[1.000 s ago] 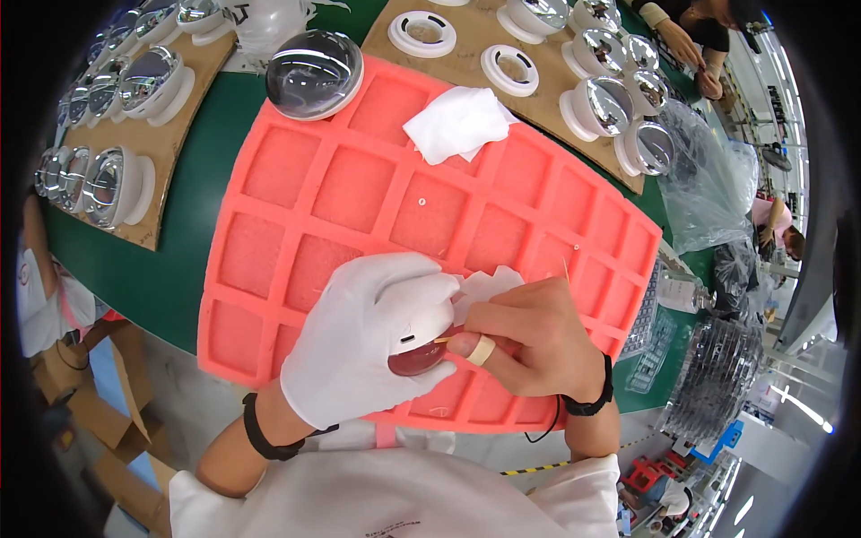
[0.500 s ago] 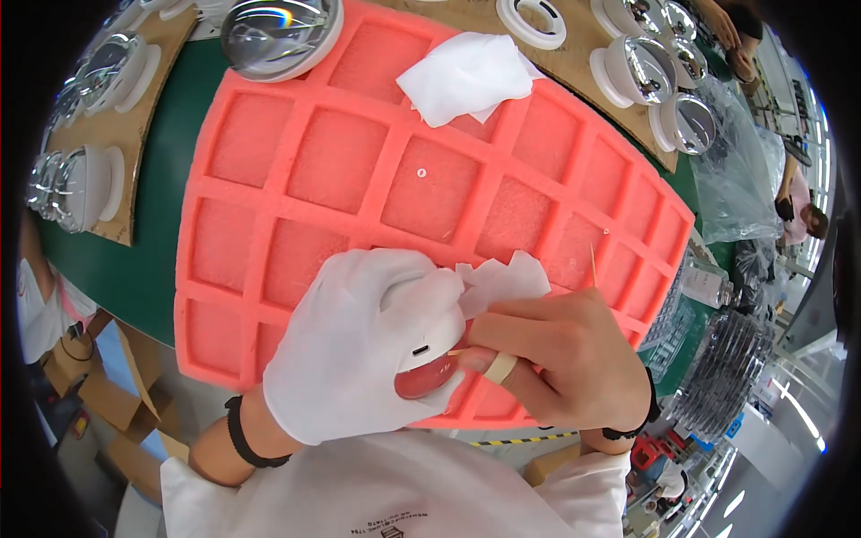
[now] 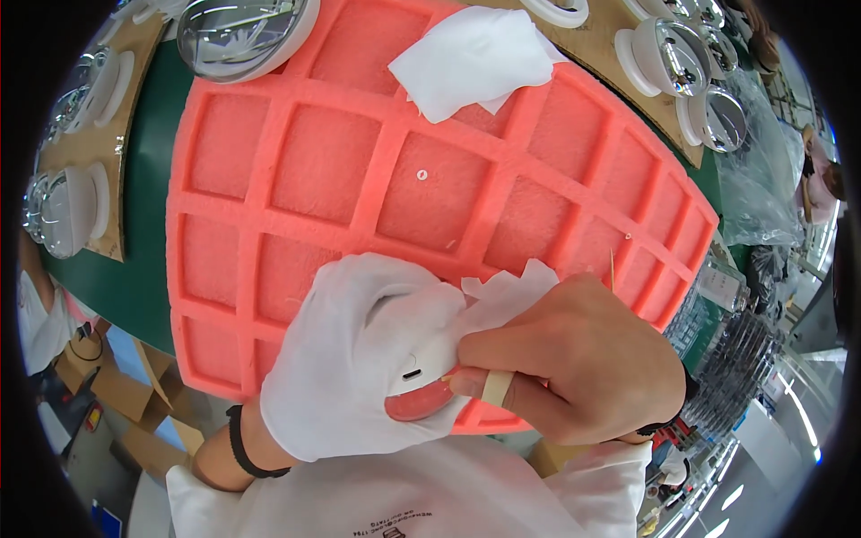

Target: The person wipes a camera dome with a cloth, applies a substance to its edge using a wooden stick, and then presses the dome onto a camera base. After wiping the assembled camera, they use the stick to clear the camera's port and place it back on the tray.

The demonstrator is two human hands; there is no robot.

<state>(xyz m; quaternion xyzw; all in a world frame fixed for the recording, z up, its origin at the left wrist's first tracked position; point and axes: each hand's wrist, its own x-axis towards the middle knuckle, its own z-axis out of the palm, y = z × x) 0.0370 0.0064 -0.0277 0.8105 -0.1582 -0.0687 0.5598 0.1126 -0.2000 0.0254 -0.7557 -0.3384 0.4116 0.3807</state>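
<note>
My left hand (image 3: 345,368), in a white glove, is closed round a white rounded housing (image 3: 429,345). A small dark slot shows in the housing, and below the slot is a glossy dome (image 3: 420,401) that looks reddish. My right hand (image 3: 574,359) is bare except for a pale finger cot (image 3: 498,387). It pinches a thin wooden stick (image 3: 613,269), whose upper end rises past the knuckles and whose lower tip is at the housing's edge, close to the dome. A white wipe (image 3: 516,291) pokes out between the housing and my right hand; what grips it is hidden.
Under my hands lies a pink foam tray (image 3: 386,215) with square pockets. A crumpled white wipe (image 3: 475,58) and a tiny white ring (image 3: 421,175) rest on it. A large clear-domed unit (image 3: 247,40) sits at its far left corner. More domed units (image 3: 668,58) stand on cardboard.
Both hands stay on the housing. My right hand has turned slightly, its knuckles shifting right, and the stick's tip remains at the housing's edge. The whole view has shifted a little.
</note>
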